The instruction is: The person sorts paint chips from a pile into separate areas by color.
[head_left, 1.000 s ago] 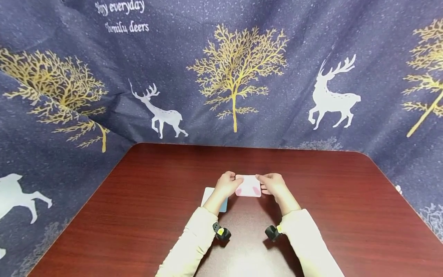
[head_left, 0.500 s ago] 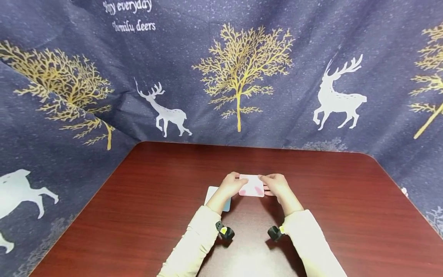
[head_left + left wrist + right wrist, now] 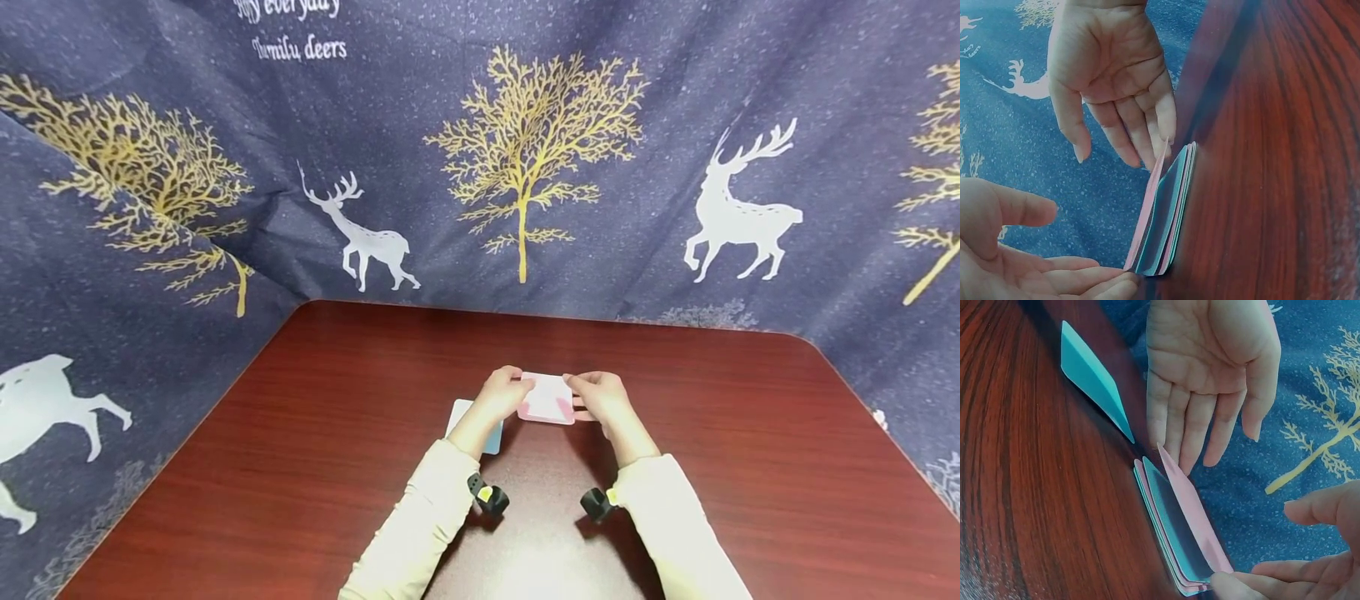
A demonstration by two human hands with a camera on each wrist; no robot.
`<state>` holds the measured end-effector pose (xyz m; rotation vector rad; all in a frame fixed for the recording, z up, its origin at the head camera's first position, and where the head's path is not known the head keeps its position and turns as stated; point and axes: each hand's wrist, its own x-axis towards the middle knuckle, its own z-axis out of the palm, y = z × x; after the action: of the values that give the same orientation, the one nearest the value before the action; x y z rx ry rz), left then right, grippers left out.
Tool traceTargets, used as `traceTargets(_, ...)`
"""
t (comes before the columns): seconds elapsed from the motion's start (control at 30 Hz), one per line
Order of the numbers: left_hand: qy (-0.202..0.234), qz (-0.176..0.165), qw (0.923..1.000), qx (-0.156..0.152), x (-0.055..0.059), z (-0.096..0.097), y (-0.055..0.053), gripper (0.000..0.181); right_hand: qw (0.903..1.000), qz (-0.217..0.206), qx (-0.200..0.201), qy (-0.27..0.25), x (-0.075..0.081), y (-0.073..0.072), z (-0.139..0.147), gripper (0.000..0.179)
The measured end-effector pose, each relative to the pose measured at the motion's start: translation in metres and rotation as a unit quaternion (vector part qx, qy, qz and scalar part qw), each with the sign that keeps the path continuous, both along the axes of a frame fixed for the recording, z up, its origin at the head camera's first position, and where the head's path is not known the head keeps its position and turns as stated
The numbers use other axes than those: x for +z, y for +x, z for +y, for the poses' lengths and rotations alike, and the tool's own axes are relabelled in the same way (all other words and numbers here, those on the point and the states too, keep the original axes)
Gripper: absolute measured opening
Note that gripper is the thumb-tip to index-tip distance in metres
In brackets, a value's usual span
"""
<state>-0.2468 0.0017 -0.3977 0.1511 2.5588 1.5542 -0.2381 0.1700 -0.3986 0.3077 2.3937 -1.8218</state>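
In the head view, my left hand and right hand stand at the two ends of a small stack of rounded cards near the table's middle. Its top is white with pink corners. Close up, the top pink card bends slightly away from the teal card beneath it. Left-hand fingers lie nearly straight against one end, and those of the right hand touch the other. Both palms face each other, thumbs apart from the stack in the wrist views. Another teal card lies by my left wrist, partly hidden by it in the head view.
A dark red wooden table holds the cards. Behind it hangs a blue cloth printed with white deer and yellow trees. Black cameras are strapped to both wrists, such as the left wrist camera.
The head view has shifted slightly, so the whole scene sits further right. The top card's near edge looks a little more tilted between the fingers; both hands keep nearly the same pose.
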Motion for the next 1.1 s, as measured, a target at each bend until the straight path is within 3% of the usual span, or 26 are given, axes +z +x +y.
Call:
traceTargets(0.2, 0.043, 0.019, 0.9989, 0.01, -0.001, -0.001, -0.002, 0.038, 0.9986, 0.033, -0.039, 0.014, 0.002, 0.0, 0.001, 0.04)
traceTargets(0.33, 0.099, 0.032, 0.9943, 0.024, -0.003, -0.002, -0.002, 0.034, 0.9964, 0.059, -0.059, 0.014, 0.001, 0.0, 0.002, 0.038)
traceTargets(0.53, 0.134, 0.041, 0.9886, 0.056, -0.006, -0.003, -0.003, 0.024, 0.9933, 0.088, -0.075, -0.008, 0.0, 0.0, 0.002, 0.033)
traceTargets(0.77, 0.193, 0.033, 0.9781, 0.072, -0.007, -0.006, -0.005, 0.023, 0.992, 0.094, -0.074, -0.043, 0.002, -0.001, 0.001, 0.034)
traceTargets(0.97, 0.229, -0.013, 0.9705, 0.074, -0.011, -0.009, -0.008, 0.031, 0.9937, 0.072, -0.068, -0.052, 0.003, 0.001, 0.003, 0.037)
traceTargets(1.1, 0.235, -0.024, 0.9697, 0.063, -0.013, -0.01, -0.009, 0.035, 0.9946, 0.07, -0.064, -0.041, 0.005, 0.003, 0.004, 0.035)
